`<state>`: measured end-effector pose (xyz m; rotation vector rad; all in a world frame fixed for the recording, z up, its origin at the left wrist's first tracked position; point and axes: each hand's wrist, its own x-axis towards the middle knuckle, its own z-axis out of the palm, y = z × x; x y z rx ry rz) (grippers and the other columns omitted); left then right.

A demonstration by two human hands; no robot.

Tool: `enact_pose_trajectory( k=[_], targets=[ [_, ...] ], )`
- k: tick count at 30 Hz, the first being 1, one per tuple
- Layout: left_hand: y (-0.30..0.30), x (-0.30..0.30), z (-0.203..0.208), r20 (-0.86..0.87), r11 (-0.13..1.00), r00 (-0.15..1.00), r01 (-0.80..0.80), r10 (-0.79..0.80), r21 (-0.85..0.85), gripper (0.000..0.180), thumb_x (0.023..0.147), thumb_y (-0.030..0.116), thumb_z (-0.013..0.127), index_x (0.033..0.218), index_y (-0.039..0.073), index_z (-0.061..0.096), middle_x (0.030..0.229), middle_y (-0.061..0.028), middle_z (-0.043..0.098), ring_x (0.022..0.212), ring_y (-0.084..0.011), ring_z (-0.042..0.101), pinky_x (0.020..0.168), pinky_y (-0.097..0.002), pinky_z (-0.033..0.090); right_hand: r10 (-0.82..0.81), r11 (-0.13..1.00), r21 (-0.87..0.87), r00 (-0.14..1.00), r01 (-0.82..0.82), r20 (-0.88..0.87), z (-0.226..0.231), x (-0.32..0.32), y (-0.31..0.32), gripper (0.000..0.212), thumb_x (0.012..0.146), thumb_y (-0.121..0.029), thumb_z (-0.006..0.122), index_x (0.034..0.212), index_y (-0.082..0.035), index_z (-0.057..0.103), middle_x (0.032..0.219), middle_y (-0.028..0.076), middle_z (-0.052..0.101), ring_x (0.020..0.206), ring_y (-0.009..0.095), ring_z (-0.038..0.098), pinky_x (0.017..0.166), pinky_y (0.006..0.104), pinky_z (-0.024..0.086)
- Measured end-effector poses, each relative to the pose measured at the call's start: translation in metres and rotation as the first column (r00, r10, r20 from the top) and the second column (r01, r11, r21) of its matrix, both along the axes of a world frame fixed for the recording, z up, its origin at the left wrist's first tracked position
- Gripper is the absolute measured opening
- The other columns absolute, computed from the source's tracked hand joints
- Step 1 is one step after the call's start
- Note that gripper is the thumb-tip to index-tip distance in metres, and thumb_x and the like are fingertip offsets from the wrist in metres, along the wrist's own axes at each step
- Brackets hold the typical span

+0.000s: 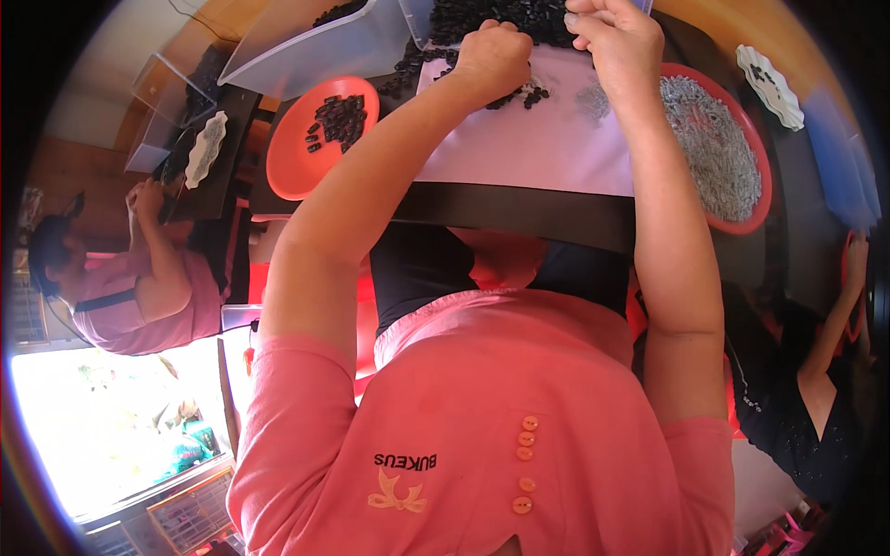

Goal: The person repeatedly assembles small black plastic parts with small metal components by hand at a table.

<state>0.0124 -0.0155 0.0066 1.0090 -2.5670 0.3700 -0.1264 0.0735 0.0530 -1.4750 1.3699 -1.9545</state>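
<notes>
Both hands up at the white sheet (pixel 547 139) on the counter (pixel 519 211): left hand (pixel 493 57) in a fisted grip over small black parts (pixel 519 93), contents hidden. Right hand (pixel 619 42) curled just beside, can't tell what's pinched. Red tray (pixel 295 162) left of the sheet.

I am looking at a small assembly workshop: co-workers (pixel 139 287) are sitting at dark tables (pixel 519 215) sorting parts, red bowls (pixel 320 139) are holding small black pieces (pixel 338 119) and grey metal bits (pixel 714 139), clear bins (pixel 306 51) are standing alongside.
</notes>
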Motion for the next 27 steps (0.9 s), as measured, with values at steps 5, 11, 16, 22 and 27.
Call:
enact_pose_trajectory(
  k=[5,11,16,22,27],
  targets=[
    [0.006,-0.007,0.004,-0.081,0.984,0.986,0.154,-0.147,0.094,0.020,0.073,0.013,0.065,0.092,0.013,0.071,0.102,-0.0090,0.063,0.103,-0.0299,0.057,0.083,-0.0416,0.051,-0.017,0.999,-0.051,0.999,0.019,0.041,0.003,-0.010,-0.001,0.007,0.077,0.006,0.062,0.080,0.000,0.063,0.066,0.002,0.061,0.053,0.009,0.054,0.048,0.0232,0.042],
    [0.014,-0.020,-0.007,-0.005,0.981,0.981,0.196,-0.196,0.002,0.018,0.075,0.009,0.064,0.092,0.011,0.069,0.091,-0.0047,0.062,0.097,-0.0279,0.058,0.080,-0.0401,0.051,0.076,0.993,-0.101,0.984,-0.060,0.161,-0.005,-0.012,-0.011,0.006,0.076,0.005,0.063,0.079,0.000,0.064,0.063,0.003,0.061,0.052,0.009,0.054,0.047,0.0230,0.042],
    [0.007,-0.012,0.006,-0.268,0.965,0.933,0.260,-0.240,0.041,0.011,0.080,0.011,0.066,0.085,0.002,0.066,0.085,-0.0121,0.063,0.081,-0.0279,0.060,0.070,-0.0384,0.051,-0.011,0.999,0.051,0.997,0.007,0.077,-0.006,-0.017,-0.012,0.006,0.077,0.004,0.063,0.081,0.001,0.065,0.066,0.005,0.063,0.053,0.010,0.056,0.048,0.0246,0.044],
    [0.029,-0.006,0.047,-0.624,0.848,0.754,0.455,-0.206,0.271,0.010,0.081,0.003,0.065,0.086,-0.004,0.060,0.076,-0.0189,0.060,0.070,-0.0302,0.061,0.064,-0.0385,0.048,0.106,0.922,0.327,0.948,-0.207,0.299,0.004,-0.005,-0.001,0.006,0.082,-0.001,0.061,0.087,0.001,0.065,0.073,0.009,0.066,0.054,0.015,0.061,0.049,0.0271,0.048],
    [0.024,-0.004,0.036,-0.795,0.641,0.601,0.578,0.084,0.505,0.003,0.083,-0.001,0.064,0.085,-0.002,0.062,0.075,-0.0065,0.062,0.069,-0.0127,0.057,0.059,-0.0279,0.045,0.198,0.855,0.344,0.857,-0.389,0.477,-0.002,-0.009,-0.002,0.007,0.085,-0.002,0.060,0.090,0.000,0.063,0.074,0.010,0.066,0.056,0.019,0.064,0.050,0.0277,0.050]
  ],
)
